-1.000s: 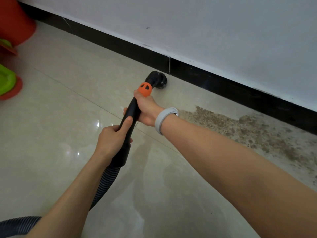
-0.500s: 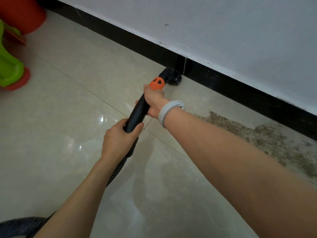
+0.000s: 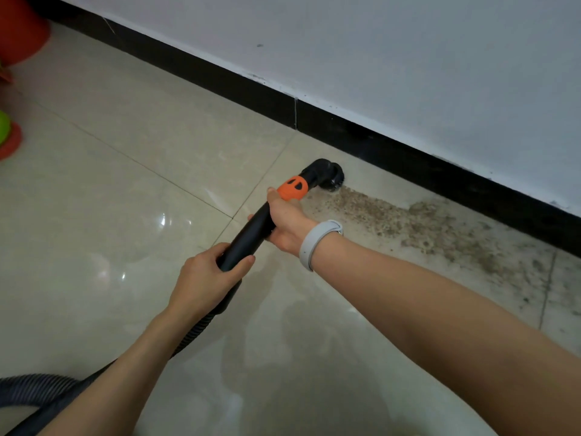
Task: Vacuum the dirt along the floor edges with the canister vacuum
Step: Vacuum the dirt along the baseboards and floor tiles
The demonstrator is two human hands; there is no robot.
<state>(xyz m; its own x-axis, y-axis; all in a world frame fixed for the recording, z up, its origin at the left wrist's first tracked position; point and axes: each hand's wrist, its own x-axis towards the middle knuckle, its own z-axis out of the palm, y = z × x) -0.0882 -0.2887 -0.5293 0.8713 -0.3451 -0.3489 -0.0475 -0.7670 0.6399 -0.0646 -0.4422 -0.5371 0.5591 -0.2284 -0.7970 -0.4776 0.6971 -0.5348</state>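
Note:
A black vacuum wand [image 3: 248, 234] with an orange collar [image 3: 293, 188] ends in a round brush nozzle [image 3: 330, 177] that sits on the tiled floor at the left end of a brown dirt patch [image 3: 418, 221]. The dirt spreads rightward along the black baseboard [image 3: 393, 155]. My right hand [image 3: 286, 221], with a grey wristband, grips the wand just below the orange collar. My left hand [image 3: 204, 278] grips the wand's lower end, where the ribbed hose [image 3: 37, 391] joins it. The hose trails down to the bottom left corner.
A white wall [image 3: 408, 58] rises above the baseboard. At the left edge stand a red bucket-like object [image 3: 19, 29] and a green and red plastic item [image 3: 8, 136]. Glossy beige tiles [image 3: 110, 215] cover the floor on my left.
The nozzle has moved away from the baseboard joint and rightward to the left end of the dirt patch. Both hands kept their grip and travelled with the wand.

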